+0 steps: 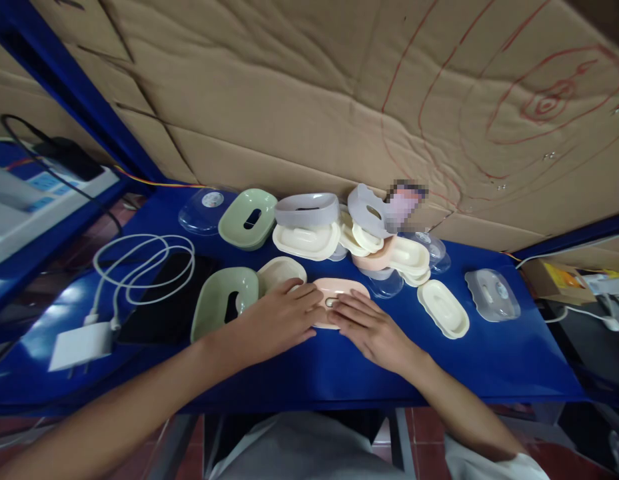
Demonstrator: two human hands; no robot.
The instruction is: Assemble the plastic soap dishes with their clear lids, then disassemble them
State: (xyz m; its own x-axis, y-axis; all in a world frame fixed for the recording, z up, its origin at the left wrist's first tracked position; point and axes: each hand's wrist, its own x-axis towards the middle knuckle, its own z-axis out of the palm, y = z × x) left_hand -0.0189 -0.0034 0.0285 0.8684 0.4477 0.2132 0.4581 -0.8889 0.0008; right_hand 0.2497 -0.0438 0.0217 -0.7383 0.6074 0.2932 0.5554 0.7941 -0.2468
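Pinching the pink dish [339, 287] at its left end with the left grip [288, 315] and, it seems, at its right end with the right grip [373, 328], with fingers close together over its top; underside contact hidden, so hard to say how firm. Busy, by judgement, with steadying or pressing the dish at both ends. Likely calling next for even pressure from both sides, without sideways slip. Lying directly between the two grips, about midway between the back and front edges of the desk [309, 380]; too unclear to say whether resting on it or lifted slightly. Outward to the left, just beyond the left grip, see a cream tray [282, 268], then a green dish [213, 297]. Toward the back edge, see lilac dishes [306, 208] and stacked cream trays [309, 240]. Toward the right edge, see a wavy cream tray [442, 309], then a clear lid [492, 295].
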